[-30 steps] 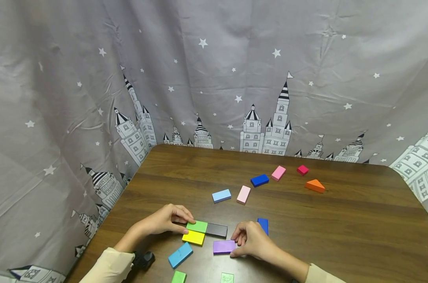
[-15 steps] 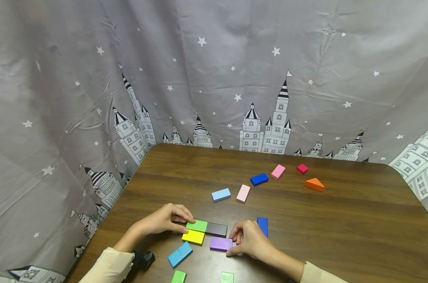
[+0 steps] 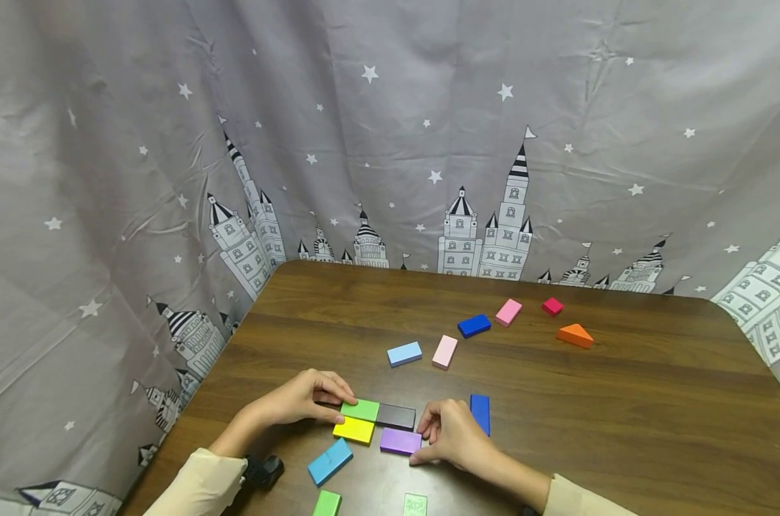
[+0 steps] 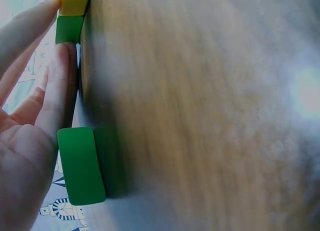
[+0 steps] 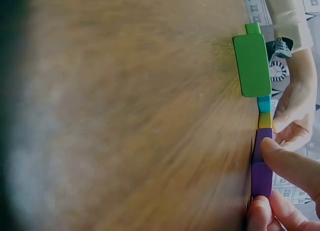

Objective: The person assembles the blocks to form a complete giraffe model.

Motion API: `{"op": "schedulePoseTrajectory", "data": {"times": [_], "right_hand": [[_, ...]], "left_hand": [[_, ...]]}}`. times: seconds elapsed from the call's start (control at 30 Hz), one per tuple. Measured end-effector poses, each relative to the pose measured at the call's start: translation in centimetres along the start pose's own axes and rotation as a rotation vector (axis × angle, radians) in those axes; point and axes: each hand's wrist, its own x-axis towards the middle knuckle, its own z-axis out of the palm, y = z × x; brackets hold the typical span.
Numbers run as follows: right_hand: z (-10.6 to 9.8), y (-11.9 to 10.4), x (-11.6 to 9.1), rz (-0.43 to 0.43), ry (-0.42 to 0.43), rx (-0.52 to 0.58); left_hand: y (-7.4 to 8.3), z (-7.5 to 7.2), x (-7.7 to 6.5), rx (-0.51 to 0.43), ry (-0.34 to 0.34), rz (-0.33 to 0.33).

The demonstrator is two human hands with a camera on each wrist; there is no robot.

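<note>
My left hand (image 3: 300, 401) sits at the left ends of a light green block (image 3: 360, 410) and a yellow block (image 3: 354, 430), which lie side by side. Its thumb touches the yellow one and its fingers the green one's far corner. Against the green block's right end is a black block (image 3: 396, 416). From the right, my right hand (image 3: 453, 434) grips a purple block (image 3: 400, 441) between thumb and fingers. That block lies just in front of the black block, close to the yellow one; in the right wrist view the purple block (image 5: 262, 178) is low over the wood.
Toward me lie a blue block (image 3: 330, 461), a green block (image 3: 327, 504) and a pale green block (image 3: 415, 504). Dark blue (image 3: 479, 415) is a block behind my right hand. Farther back are several blocks, including an orange triangle (image 3: 575, 335), before a grey curtain (image 3: 390, 107).
My right hand has slid the purple block leftward, closer to the yellow block and the black one. The left hand has stayed in place.
</note>
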Motion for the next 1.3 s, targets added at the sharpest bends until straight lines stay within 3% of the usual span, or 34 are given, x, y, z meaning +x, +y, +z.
{"op": "schedulePoseTrajectory", "data": {"times": [0.33,0.7,1.3], "right_hand": [[0.21,-0.21,0.43,-0.018,0.012,-0.055],[0.47,-0.46,0.54,-0.014,0.012,-0.036],[0.87,-0.79,1.0,-0.011,0.012,-0.036]], "left_hand": [[-0.09,-0.1,0.16,-0.005,-0.003,0.001],[-0.3,-0.1,0.04,0.01,-0.009,0.024],[-0.53,-0.05,0.02,0.006,-0.004,-0.003]]}}
